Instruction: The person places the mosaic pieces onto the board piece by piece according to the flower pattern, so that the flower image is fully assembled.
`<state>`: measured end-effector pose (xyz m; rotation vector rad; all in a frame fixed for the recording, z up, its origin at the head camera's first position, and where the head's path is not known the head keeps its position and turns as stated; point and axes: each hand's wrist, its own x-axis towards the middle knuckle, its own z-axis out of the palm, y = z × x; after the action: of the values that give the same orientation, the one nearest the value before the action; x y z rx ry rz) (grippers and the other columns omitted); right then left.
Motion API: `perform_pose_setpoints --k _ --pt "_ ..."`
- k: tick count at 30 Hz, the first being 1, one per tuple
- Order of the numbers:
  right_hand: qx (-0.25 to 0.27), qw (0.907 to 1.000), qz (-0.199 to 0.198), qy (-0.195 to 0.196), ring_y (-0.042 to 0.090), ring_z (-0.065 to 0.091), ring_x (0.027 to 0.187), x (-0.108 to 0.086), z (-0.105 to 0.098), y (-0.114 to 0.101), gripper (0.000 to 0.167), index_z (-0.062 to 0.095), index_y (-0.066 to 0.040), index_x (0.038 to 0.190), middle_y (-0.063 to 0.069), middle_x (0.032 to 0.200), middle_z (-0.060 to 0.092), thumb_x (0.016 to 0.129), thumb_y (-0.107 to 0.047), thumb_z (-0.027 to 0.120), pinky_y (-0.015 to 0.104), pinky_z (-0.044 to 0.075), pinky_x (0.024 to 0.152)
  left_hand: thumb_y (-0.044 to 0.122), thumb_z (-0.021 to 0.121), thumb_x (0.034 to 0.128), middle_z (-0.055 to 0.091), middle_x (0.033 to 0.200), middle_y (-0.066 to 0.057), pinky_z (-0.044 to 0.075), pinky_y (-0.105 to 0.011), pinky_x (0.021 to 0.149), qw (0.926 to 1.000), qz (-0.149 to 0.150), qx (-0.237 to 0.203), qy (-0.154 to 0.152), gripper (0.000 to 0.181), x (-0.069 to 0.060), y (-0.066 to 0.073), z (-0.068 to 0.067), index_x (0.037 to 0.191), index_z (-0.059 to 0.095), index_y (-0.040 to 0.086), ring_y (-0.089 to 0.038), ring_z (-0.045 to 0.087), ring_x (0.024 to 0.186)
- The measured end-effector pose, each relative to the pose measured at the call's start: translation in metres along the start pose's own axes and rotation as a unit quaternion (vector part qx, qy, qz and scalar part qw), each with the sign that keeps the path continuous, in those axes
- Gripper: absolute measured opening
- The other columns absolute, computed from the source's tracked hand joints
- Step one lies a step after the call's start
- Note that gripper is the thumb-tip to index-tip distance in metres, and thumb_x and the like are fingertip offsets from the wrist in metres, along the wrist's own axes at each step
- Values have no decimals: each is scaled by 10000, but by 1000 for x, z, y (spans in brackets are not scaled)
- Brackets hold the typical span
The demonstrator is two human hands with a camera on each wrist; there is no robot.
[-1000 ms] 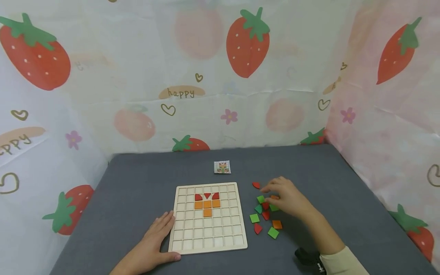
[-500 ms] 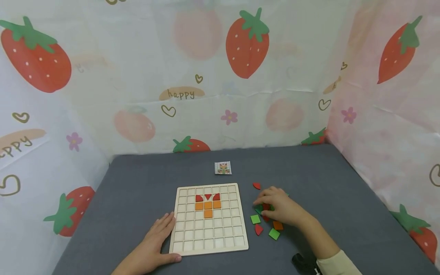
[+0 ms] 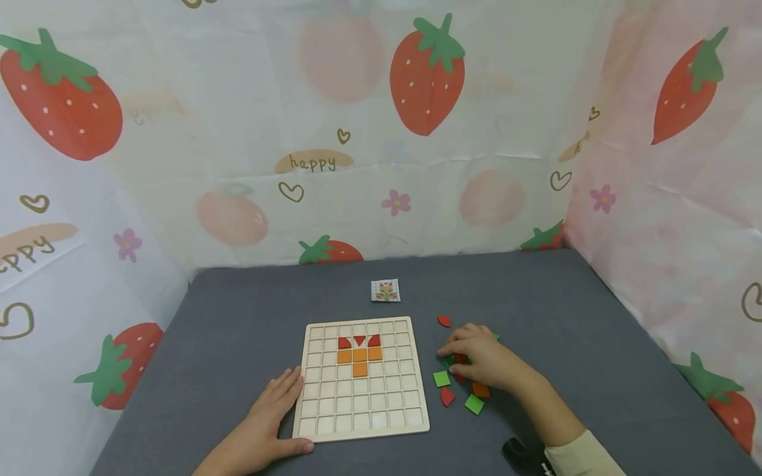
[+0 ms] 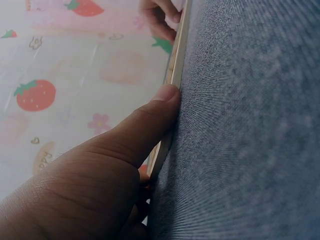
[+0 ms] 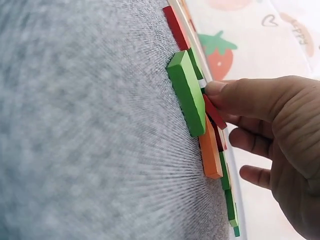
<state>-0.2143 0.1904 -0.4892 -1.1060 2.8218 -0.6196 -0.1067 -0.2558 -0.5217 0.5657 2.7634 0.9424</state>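
A pale wooden grid board [image 3: 343,402] holds red pieces above orange squares [image 3: 360,369]. My left hand [image 3: 262,420] rests against its lower left corner, fingers straight along the left edge and thumb at the front edge. In the left wrist view the thumb of my left hand [image 4: 100,160] touches the board's side [image 4: 159,160]. Right of the board, my right hand [image 3: 491,357] is low over loose pieces, its thumb and fingertips around a dark green piece [image 3: 447,361]. The right wrist view has the thumb of my right hand [image 5: 280,120] beside a red piece [image 5: 215,112]; the fingertip contact is partly hidden.
A small patterned card [image 3: 385,291] lies behind the board on the grey table [image 3: 268,311]. Around my right hand lie a red piece [image 3: 444,321], green squares [image 3: 474,404] and an orange square [image 3: 480,390]. A black object [image 3: 520,456] is by my right sleeve.
Over the last second my right hand moved slightly left and down, from above the pieces to the dark green one, then stayed nearly still. My left hand has kept its place.
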Motion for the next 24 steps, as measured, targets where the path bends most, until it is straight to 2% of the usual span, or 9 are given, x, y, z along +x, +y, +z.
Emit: perform_pose_setpoints --k 4,9,16,24 --pt "-110 9999 31 -38 180 534 1096 0 0 -2 326 766 -199 1224 -74 1156 674 902 -223 803 526 370 991 677 768 778 189 1692 -200 -160 -5 1064 10000 -33 -41 -58 1192 0 0 0 1616 248 7 -452 110 1561" --pt "-360 9993 67 -36 177 535 1071 -1 -2 -5 318 780 -205 1200 -71 1132 676 888 -248 817 530 374 979 654 777 786 202 1685 -210 -150 -11 1075 10000 69 -56 43 1171 -1 0 1 1611 261 3 -470 127 1552" --pt "-657 9976 205 -44 165 541 1018 -1 -4 -7 314 795 -227 1165 -63 1100 690 857 -267 844 524 391 947 656 778 783 186 1693 -194 -150 -5 1067 10000 -11 -90 -9 1175 0 0 0 1616 254 14 -453 107 1560" --pt "-572 9976 394 -85 141 530 986 1 -3 -6 251 803 -242 1112 -92 1068 690 863 -264 835 541 382 977 673 770 779 186 1693 -195 -155 -12 1081 10000 44 19 26 1190 1 -2 1 1619 244 16 -451 122 1559"
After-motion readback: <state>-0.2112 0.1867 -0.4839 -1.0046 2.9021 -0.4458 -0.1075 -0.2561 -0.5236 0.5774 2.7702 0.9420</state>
